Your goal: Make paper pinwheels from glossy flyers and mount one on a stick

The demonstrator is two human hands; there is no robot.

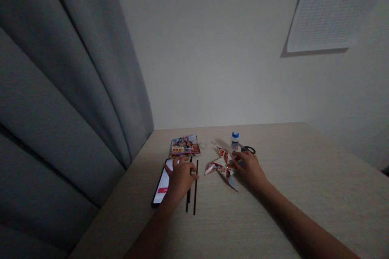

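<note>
Reaching over the phone (pixel 160 182) and dark sticks (pixel 195 192), the left hand (pixel 181 175) has its fingers a bit apart. The paper pinwheel (pixel 224 166) is by the bent fingers of the right hand (pixel 249 168); I can't tell if they pinch it.

The place looked like a small, dimly lit room, perhaps in a home or a modest office; which of the two could not be told. A grey curtain (pixel 91 68) hung in long folds beside the left edge of a pale, wood-grained tabletop (pixel 288 170). The far edge met a plain, light wall (pixel 212 48), where a printed sheet (pixel 328 20) hung above the far right corner. Scissors (pixel 251 149) and a paper pinwheel (pixel 224 166) suggested a handicraft spot.
</note>
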